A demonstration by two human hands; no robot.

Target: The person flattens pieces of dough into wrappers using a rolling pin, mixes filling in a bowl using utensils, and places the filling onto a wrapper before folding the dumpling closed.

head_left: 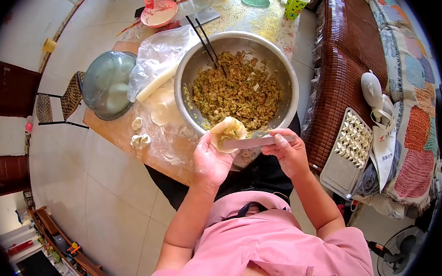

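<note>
My left hand [212,160] cups a round dumpling wrapper [222,144] with some filling on it, at the near rim of a large metal bowl [181,90]. My right hand [290,156] grips a flat, pale spatula [254,142], its far end against the wrapper. Chopped filling [238,91] covers the bottom of the bowl, and a pair of dark chopsticks [206,42] leans in it. On the floured board [166,159], left of the bowl, lie finished dumplings [140,141], a flat wrapper [164,113] and a pale rolling pin [157,85].
A glass bowl [107,84] sits upside down over pale lumps on the board's left, beside a plastic bag [161,53]. A tray of dumplings [351,140] rests on the sofa [349,44] at right. A red bowl [159,14] and green cup [296,4] stand farther back.
</note>
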